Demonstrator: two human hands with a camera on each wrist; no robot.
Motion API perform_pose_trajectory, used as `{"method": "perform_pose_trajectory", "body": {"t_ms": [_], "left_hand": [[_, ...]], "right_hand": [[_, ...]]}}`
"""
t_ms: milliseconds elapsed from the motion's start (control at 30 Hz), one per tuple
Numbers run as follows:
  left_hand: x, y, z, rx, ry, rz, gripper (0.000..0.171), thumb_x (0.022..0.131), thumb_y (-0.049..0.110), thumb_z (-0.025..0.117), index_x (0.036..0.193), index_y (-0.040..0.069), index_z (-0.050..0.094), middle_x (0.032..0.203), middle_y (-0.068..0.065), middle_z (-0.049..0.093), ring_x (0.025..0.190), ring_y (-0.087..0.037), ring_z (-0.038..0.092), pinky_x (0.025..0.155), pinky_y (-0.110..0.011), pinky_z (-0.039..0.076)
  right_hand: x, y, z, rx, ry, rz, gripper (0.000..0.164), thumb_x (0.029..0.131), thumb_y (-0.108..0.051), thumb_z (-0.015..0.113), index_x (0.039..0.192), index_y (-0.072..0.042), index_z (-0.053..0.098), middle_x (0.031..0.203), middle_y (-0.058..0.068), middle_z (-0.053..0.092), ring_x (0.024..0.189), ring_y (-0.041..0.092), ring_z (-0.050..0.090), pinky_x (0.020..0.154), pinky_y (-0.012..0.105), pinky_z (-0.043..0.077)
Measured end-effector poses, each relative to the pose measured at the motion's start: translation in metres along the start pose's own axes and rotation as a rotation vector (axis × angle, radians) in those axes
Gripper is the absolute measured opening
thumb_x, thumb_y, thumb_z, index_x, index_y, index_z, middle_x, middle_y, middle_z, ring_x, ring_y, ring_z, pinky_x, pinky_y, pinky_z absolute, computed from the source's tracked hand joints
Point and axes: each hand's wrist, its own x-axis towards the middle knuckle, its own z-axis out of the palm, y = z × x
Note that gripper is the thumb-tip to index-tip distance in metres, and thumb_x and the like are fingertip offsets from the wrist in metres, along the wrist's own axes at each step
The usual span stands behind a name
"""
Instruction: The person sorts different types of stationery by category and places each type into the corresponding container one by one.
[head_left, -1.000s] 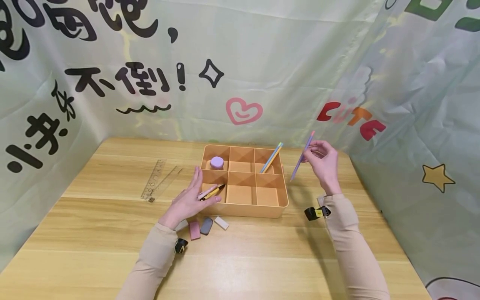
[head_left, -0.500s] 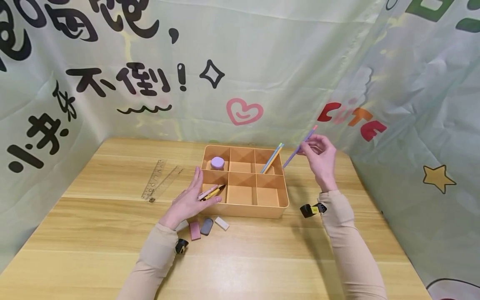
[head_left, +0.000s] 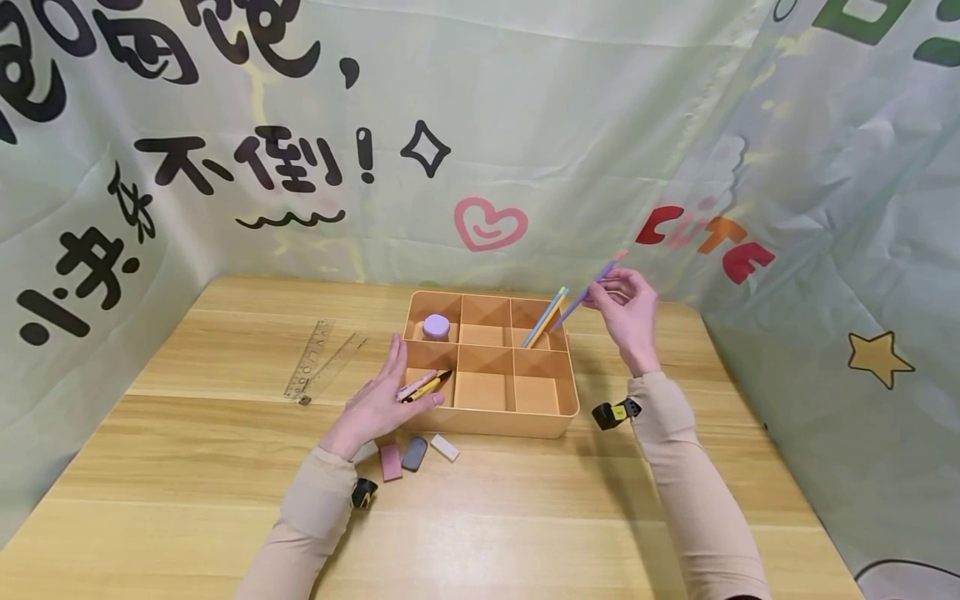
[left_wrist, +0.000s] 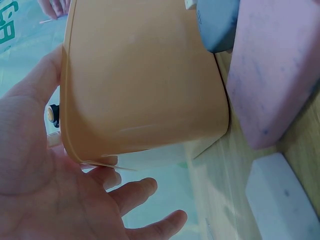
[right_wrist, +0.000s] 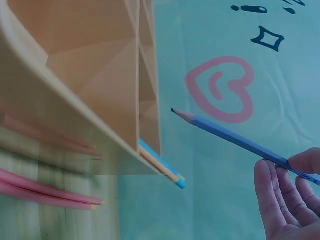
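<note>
My right hand pinches a purple-blue pencil between thumb and fingertips, pink end up. The pencil slants over the back right compartment of an orange divided organizer box; its dark point aims down toward the box. A blue pencil and an orange one lean in that compartment. My left hand rests against the box's front left corner, fingers extended along the side and thumb at the rim. By that thumb, a yellow-and-black pen and a pink pen lie in the front left compartment.
A purple-lidded jar stands in the back left compartment. Before the box lie a pink eraser, a grey-blue eraser and white ones. Clear rulers lie left. Pink pencils lie beside the box. Printed cloth surrounds the table.
My right hand has moved left with the purple-blue pencil, which has tilted and now has its lower end over the back right compartment. My left hand stays at the box corner.
</note>
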Motion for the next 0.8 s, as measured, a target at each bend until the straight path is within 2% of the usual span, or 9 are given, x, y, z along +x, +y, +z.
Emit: {"method": "perform_pose_trajectory", "body": {"t_ms": [233, 367, 533, 633, 800], "left_hand": [[0.0, 0.001, 0.0, -0.01, 0.0, 0.004, 0.111, 0.091, 0.064, 0.061, 0.16, 0.017, -0.012, 0.167, 0.005, -0.025, 0.136, -0.048, 0.049, 0.116, -0.067, 0.028], [-0.001, 0.001, 0.0, -0.007, 0.001, 0.005, 0.111, 0.091, 0.064, 0.061, 0.16, 0.017, -0.012, 0.167, 0.005, -0.025, 0.134, -0.048, 0.051, 0.115, -0.066, 0.031], [0.0, -0.001, 0.001, -0.012, 0.001, 0.009, 0.112, 0.091, 0.065, 0.061, 0.16, 0.016, -0.012, 0.167, 0.005, -0.025, 0.14, -0.048, 0.045, 0.118, -0.066, 0.026], [0.0, -0.001, 0.001, -0.018, 0.001, 0.012, 0.112, 0.091, 0.064, 0.061, 0.16, 0.016, -0.012, 0.167, 0.004, -0.025, 0.141, -0.047, 0.043, 0.121, -0.066, 0.02], [0.0, -0.001, 0.001, -0.016, 0.001, 0.008, 0.112, 0.091, 0.064, 0.061, 0.16, 0.017, -0.012, 0.166, 0.005, -0.025, 0.141, -0.048, 0.043, 0.119, -0.067, 0.024]], "right_hand": [[0.007, 0.009, 0.002, -0.113, -0.038, 0.056, 0.018, 0.09, 0.008, 0.062, 0.105, 0.0, 0.056, 0.076, -0.011, 0.067, 0.062, 0.002, 0.07, 0.068, 0.021, 0.061], [0.012, 0.014, 0.003, -0.159, -0.065, 0.099, 0.021, 0.089, 0.007, 0.062, 0.109, 0.007, 0.055, 0.074, -0.011, 0.067, 0.062, 0.002, 0.07, 0.069, 0.022, 0.061], [0.016, 0.017, 0.004, -0.223, -0.093, 0.154, 0.028, 0.09, 0.003, 0.065, 0.114, 0.013, 0.054, 0.072, -0.013, 0.066, 0.062, 0.002, 0.07, 0.07, 0.025, 0.061], [0.018, 0.019, 0.004, -0.247, -0.111, 0.171, 0.03, 0.09, 0.002, 0.065, 0.115, 0.014, 0.054, 0.071, -0.013, 0.066, 0.061, 0.002, 0.07, 0.07, 0.026, 0.062], [0.02, 0.023, 0.004, -0.279, -0.151, 0.206, 0.031, 0.089, 0.005, 0.063, 0.116, 0.015, 0.053, 0.069, -0.013, 0.067, 0.059, 0.002, 0.07, 0.07, 0.026, 0.061]]}}
